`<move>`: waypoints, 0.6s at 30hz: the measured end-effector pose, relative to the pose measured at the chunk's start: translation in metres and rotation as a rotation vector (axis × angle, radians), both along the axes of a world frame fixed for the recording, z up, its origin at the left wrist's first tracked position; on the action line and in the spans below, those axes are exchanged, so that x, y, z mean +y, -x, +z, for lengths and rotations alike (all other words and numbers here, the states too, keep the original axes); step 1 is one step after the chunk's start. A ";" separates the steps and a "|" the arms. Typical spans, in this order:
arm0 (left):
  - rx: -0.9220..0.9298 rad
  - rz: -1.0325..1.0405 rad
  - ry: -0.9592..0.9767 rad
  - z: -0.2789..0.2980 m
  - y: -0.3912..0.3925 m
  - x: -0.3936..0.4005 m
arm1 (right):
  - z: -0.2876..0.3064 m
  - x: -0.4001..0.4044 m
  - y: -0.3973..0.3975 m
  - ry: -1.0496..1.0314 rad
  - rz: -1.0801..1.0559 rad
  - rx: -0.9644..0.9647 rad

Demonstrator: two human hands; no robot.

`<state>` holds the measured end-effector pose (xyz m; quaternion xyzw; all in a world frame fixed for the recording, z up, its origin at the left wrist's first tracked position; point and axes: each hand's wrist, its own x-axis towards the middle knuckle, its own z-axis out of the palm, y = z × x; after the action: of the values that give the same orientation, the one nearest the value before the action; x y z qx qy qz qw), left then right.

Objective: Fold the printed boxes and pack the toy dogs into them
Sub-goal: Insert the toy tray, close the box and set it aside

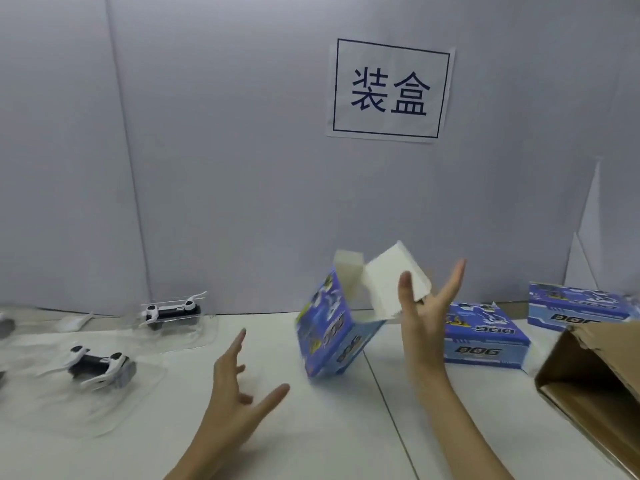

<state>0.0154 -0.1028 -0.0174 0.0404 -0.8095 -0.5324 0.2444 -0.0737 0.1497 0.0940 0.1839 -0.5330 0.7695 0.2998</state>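
At the far left of the white table (311, 427), two black-and-white toy dogs lie in clear plastic blister trays: the nearer toy dog (98, 367) sits close to the left edge, and the farther toy dog (173, 311) rests just before the grey partition wall (207, 150). To their right, the left hand (239, 386) hovers above the table with its fingers spread wide and straight, holding nothing. Beside it, a blue printed box (332, 330) marked "DOG" stands tilted on one lower corner, blurred, its white top flaps (384, 278) open and pointing up. The right hand (424, 320) is raised just right of this box, fingers splayed and straight; its thumb lies across the white flap, though whether it truly presses the flap cannot be told. On the wall above hangs a paper sign (389, 90) with two framed characters. Farther right, a closed printed box (485, 336) lies flat on the table, and another closed box (581, 306) lies behind it near the wall. At the right edge, an open brown cardboard carton (595, 379) lies tipped, its opening facing left.
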 end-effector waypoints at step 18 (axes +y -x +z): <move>0.176 -0.205 -0.156 0.039 -0.021 0.026 | -0.041 -0.035 -0.035 -0.287 0.335 -0.132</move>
<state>0.0363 -0.0769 0.0213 -0.0705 -0.7410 -0.6173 0.2547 -0.0391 0.1149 0.0530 0.2601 -0.6173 0.7353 0.1031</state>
